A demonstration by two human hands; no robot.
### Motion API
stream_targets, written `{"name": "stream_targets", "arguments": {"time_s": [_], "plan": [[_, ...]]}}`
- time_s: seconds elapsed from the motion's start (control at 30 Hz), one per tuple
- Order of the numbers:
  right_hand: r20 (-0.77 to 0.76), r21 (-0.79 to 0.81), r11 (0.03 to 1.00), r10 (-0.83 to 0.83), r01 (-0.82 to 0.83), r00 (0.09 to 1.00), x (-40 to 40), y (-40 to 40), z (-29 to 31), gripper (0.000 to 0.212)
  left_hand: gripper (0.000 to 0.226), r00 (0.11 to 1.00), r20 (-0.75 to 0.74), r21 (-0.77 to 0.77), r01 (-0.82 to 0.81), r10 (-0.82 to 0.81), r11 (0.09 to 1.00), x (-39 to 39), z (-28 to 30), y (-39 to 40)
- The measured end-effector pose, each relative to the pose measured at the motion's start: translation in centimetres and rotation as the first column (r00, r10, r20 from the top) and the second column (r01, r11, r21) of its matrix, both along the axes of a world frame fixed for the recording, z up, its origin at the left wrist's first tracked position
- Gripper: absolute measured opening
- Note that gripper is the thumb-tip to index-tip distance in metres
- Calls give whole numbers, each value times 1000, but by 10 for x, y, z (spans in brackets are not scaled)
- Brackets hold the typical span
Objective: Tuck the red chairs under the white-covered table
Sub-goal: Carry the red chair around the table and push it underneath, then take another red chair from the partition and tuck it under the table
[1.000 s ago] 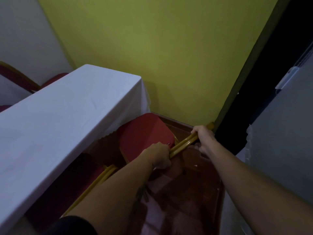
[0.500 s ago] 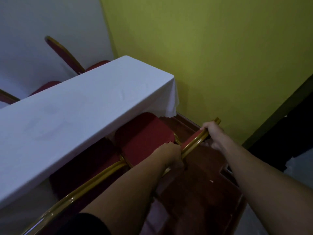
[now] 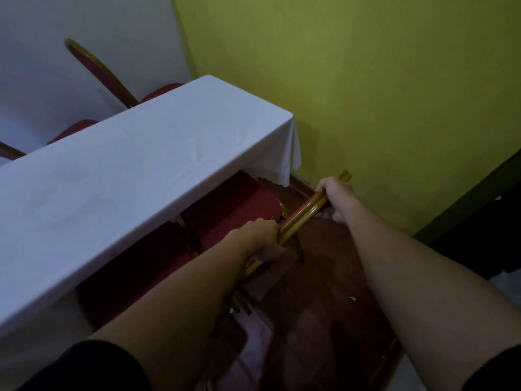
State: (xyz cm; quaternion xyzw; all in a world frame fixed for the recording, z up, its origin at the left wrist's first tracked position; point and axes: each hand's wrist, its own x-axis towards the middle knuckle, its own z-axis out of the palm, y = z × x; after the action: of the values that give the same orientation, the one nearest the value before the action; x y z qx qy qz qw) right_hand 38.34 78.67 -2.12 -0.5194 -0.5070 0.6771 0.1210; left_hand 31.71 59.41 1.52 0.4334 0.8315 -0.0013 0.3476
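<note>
1. Gripping the gold top rail of the near chair (image 3: 303, 214), both hands are wrapped around it: the left hand (image 3: 260, 239) at the rail's 7 o'clock end, the right hand (image 3: 335, 194) at its 1 o'clock end, fingers curled closed over the tube.
2. That chair stands at the table's (image 3: 135, 176) 4 o'clock corner. Its red seat (image 3: 234, 201) is partly under the white cloth's edge, while the backrest stands clear of the table, so this chair looks roughly half tucked and needs a further push toward 10 o'clock.
3. A second chair (image 3: 127, 275) sits at 7 o'clock of the first, dark under the table's overhang; it appears mostly in, though the shadow makes that hard to confirm.
4. Two more chairs show beyond the table at 10 o'clock: a backrest (image 3: 98, 70) leaning up against the white wall, and a seat (image 3: 72, 131) peeking over the table's far edge. Whether these are tucked cannot be told.
5. Hidden: all chair legs, the table's legs, and the fingertips under the rail. The left arm covers the rail's lower end and part of the second chair's frame.
</note>
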Motion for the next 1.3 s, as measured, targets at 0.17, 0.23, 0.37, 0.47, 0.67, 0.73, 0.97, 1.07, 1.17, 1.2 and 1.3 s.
{"name": "stream_targets", "arguments": {"time_s": [0.17,0.23,0.37,0.47,0.67,0.73,0.97,1.07,1.17,1.2,1.3], "plan": [[-8,19,1000,-21,21,1000,-19,11,-2,46,38,1000,-20,23,-22,22,999,-15,-7,10],[-9,32,999,-22,22,1000,-25,12,0,54,39,999,-9,27,-42,42,999,-20,-10,14],[-23,60,997,-50,51,998,-33,12,4,61,36,997,12,16,-72,72,997,-28,-13,21],[-24,77,995,-54,56,998,-33,14,5,66,36,998,-12,15,-65,65,998,-28,-13,24],[38,144,989,-31,25,999,-27,-4,9,66,36,989,-20,151,-145,149,978,-10,-14,1],[191,294,954,-4,-53,981,-24,-12,17,76,37,983,22,189,-182,181,965,-9,-14,-14],[596,609,679,-51,-410,801,-27,-35,54,90,53,963,-20,215,-258,269,942,-42,25,-97],[634,598,615,29,-514,773,-51,-68,76,90,49,937,-35,216,-332,347,918,-69,40,-151],[621,572,564,176,-595,764,-82,-118,96,89,44,907,-67,231,-392,417,890,-99,53,-212],[620,570,539,212,-620,755,-93,-138,100,84,42,896,-67,233,-413,439,880,-109,58,-234],[604,575,463,315,-674,732,-129,-208,111,70,44,866,-45,264,-470,498,842,-140,68,-305]]}}
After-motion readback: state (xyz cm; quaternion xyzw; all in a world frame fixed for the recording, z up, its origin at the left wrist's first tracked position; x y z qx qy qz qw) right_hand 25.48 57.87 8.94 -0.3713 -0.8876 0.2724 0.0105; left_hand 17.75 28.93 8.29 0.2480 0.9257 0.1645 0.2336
